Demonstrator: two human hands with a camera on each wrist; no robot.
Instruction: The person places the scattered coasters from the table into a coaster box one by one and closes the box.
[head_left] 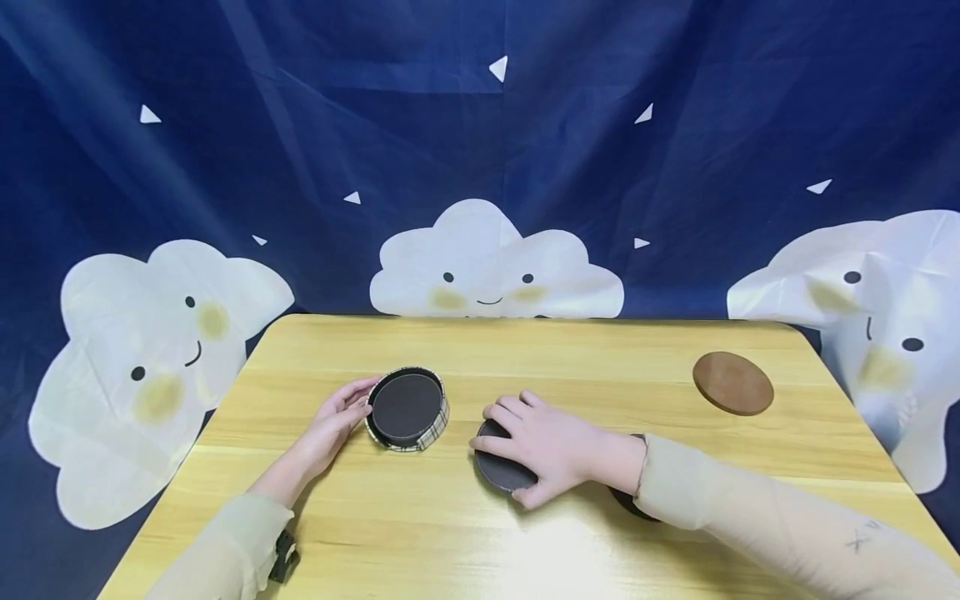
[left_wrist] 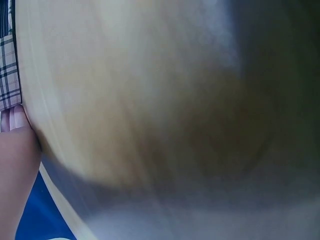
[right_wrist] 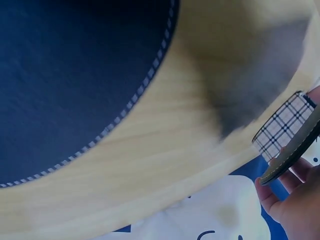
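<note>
A round coaster holder with a plaid outer wall stands left of centre in the head view, a dark disc inside it. My left hand holds its left side, thumb at the rim. Just right of the holder, my right hand reaches over a black round coaster and grips it by the edge. The right wrist view shows this stitched coaster tilted in the fingers, overlapping the plaid wall. Another black stitched coaster lies beneath the right forearm, mostly hidden in the head view.
A brown round coaster lies at the back right of the wooden table. Behind the table's far edge hangs a dark blue cloth printed with white clouds. A small black object shows at the left sleeve.
</note>
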